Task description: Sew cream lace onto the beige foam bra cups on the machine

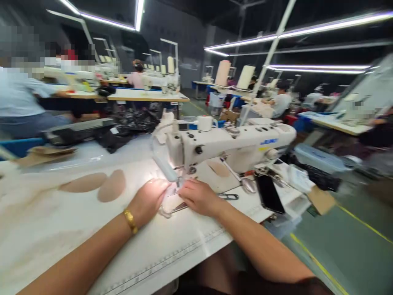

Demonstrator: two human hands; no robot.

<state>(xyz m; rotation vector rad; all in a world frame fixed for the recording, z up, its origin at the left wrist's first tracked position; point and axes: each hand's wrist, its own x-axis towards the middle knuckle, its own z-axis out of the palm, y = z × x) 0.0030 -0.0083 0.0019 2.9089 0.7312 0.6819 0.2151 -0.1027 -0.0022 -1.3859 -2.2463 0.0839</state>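
Note:
Under the lit head of a white sewing machine point(233, 141), a small pale beige fabric piece point(172, 201) lies at the needle, largely covered by fingers. My left hand point(150, 200), with a gold bracelet point(130, 221) at the wrist, pinches it from the left. From the right, my right hand point(198, 197) presses its closed fingers on it beside the presser foot. Blur hides the exact edges. Two flat beige cut pieces, one leaf-shaped point(84, 182) and one rounded point(112, 186), lie left of my left hand. Another beige piece point(219, 169) rests behind the machine's needle end, under its arm.
Thread snips point(229, 196) and a black phone point(269, 193) lie right of my right hand. A printed ruler point(166, 262) runs along the table's front edge. Black plastic bags point(135, 119) sit behind the table. Other people work at machines beyond, one in a light blue shirt point(20, 96).

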